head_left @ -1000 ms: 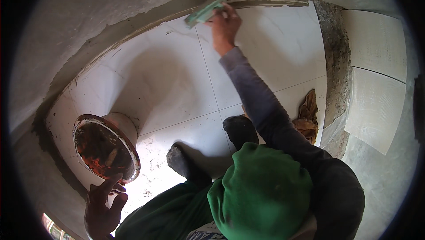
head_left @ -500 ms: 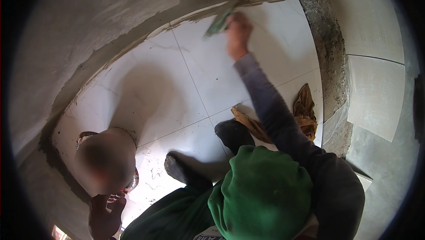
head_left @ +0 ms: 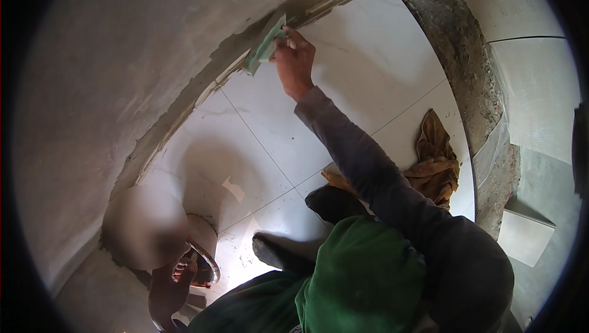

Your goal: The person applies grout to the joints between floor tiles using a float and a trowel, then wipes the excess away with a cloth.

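My right hand [head_left: 296, 63] grips a flat pale-green spreader [head_left: 265, 46] with its fingers wrapped around it. The spreader's long edge lies along a band of wet grey mortar [head_left: 319, 3] where the wall meets the white floor tiles [head_left: 343, 87]. At the lower left, my left hand [head_left: 170, 287] curls its fingers at the rim of a bucket-like container [head_left: 205, 232]. A round blurred patch covers part of that container and its surroundings, so its contents cannot be made out.
A crumpled brown cloth [head_left: 437, 167] lies on the tiles by my right forearm. My dark-covered feet [head_left: 334, 203] stand on the tiles. Rough bare ground [head_left: 448, 38] borders them on the right, with large pale tiles [head_left: 534, 87] and a small pale box-shaped piece [head_left: 526, 235] beyond.
My right hand has moved left with the spreader along the mortar band. The view has shifted, and the container now shows farther right, with more of its side visible.
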`<move>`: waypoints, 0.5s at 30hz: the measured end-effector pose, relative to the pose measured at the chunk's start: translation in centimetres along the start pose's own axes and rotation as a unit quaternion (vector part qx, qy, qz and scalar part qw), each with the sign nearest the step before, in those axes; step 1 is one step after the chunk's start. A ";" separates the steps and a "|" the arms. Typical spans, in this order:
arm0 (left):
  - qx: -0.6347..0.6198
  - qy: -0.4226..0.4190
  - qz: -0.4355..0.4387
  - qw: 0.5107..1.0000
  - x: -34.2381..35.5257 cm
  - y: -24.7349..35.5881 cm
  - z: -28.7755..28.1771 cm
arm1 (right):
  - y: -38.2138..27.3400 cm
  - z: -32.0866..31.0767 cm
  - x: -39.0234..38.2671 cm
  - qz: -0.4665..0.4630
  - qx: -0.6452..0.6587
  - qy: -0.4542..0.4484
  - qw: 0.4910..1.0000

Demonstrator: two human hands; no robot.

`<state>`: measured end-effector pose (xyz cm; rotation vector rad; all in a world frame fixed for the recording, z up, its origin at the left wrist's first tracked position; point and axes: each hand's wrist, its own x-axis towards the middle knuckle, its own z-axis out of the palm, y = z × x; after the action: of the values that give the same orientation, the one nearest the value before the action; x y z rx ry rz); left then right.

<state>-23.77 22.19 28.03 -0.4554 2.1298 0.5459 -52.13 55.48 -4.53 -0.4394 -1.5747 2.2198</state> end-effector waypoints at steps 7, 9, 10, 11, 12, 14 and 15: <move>-0.005 -0.001 -0.026 1.000 0.5 0.0 0.5 | -4.8 -13.1 14.7 -0.034 -0.067 0.094 0.993; 0.016 0.007 -0.019 1.000 1.1 -0.7 0.4 | -6.2 -16.2 20.6 -0.001 -0.076 0.107 0.991; 0.038 0.017 -0.017 0.999 1.2 -0.8 0.4 | -6.6 -17.6 23.5 0.020 -0.076 0.109 0.991; 0.038 0.017 -0.016 0.999 1.5 -0.2 0.4 | -7.2 -18.7 25.8 0.032 -0.076 0.108 0.991; 0.017 0.010 -0.019 1.000 1.8 0.9 0.2 | -7.5 -19.1 27.2 0.035 -0.073 0.103 0.991; -0.005 0.002 -0.022 1.000 2.1 1.9 0.0 | -7.9 -19.6 29.3 0.013 -0.071 0.083 0.994; 0.004 0.001 -0.015 1.000 2.2 2.2 0.0 | -8.0 -19.8 29.9 -0.008 -0.072 0.075 0.995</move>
<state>-26.11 23.71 26.69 -0.4820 2.1233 0.5192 -68.23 88.55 -4.37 -0.6164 -1.6579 2.0179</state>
